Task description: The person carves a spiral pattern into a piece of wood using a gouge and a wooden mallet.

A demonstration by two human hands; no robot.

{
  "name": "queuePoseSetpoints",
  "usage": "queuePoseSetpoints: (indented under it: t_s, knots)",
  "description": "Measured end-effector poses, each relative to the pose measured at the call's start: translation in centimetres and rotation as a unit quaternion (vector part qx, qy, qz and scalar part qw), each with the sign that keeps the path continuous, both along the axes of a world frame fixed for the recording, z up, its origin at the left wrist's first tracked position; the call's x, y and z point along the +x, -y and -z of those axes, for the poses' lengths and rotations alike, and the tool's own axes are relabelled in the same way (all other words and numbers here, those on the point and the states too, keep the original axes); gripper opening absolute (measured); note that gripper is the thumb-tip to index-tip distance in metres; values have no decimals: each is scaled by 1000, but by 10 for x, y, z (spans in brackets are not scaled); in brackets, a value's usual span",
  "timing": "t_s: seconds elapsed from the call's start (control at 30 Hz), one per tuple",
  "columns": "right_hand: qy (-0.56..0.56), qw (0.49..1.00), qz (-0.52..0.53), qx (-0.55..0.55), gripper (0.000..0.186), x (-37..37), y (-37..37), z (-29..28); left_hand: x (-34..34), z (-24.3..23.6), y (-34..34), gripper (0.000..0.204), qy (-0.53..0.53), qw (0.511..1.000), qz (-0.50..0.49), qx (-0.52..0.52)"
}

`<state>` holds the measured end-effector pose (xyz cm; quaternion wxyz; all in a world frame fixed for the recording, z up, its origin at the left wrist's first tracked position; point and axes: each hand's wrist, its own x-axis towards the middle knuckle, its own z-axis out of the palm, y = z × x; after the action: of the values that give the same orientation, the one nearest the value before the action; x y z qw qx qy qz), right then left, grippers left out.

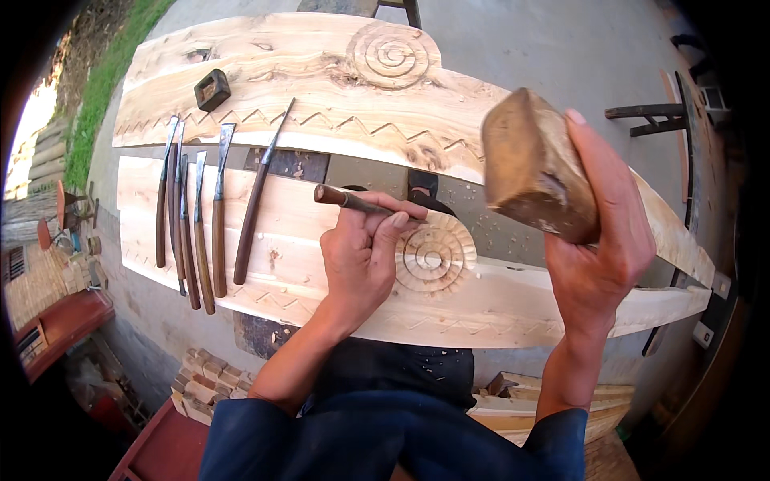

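My left hand (361, 260) is closed round a carving chisel (345, 199), its wooden handle pointing left and its tip by the upper edge of a carved spiral (433, 256). That spiral lies on the nearer pale wooden board (297, 276). Raised to the right, my right hand (597, 240) grips a worn, blocky wooden mallet (533, 164), held apart from the chisel. Left of my left hand, several chisels (218, 208) with dark handles lie across the nearer board, blades pointing away; the rightmost chisel (261, 200) reaches onto the farther board.
The farther board (265, 68) bears a zigzag line and another spiral (391, 54). On it sits a small dark square box (212, 90). Wood offcuts (210, 377) are piled at lower left, and long timbers (553, 401) lie at lower right. A dark stool (654, 116) stands at far right.
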<state>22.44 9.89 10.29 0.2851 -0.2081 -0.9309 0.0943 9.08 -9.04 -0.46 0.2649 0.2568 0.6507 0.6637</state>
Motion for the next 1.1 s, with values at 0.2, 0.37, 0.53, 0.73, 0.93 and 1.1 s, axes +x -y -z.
queuePoseSetpoints:
  t_s: [0.2, 0.37, 0.53, 0.73, 0.93, 1.1]
  knots:
    - [-31, 995, 66, -65, 75, 13, -3, 22, -8, -7, 6, 12, 20, 996, 70, -47]
    - [-32, 995, 50, -75, 77, 12, -6, 29, -8, -6, 6, 12, -29, 993, 90, -70]
    - [-31, 996, 42, -73, 77, 9, -6, 26, -8, -3, 6, 10, -52, 992, 98, -63]
    - [-25, 997, 27, -73, 76, 8, -4, 22, -10, -2, 7, 12, -121, 981, 119, -95]
    - [-25, 997, 19, -69, 74, 8, -2, 22, -1, 1, 1, 6, -67, 997, 18, -38]
    - [-39, 997, 5, -67, 69, -1, 2, 18, -7, -20, 0, 14, -260, 956, 87, -109]
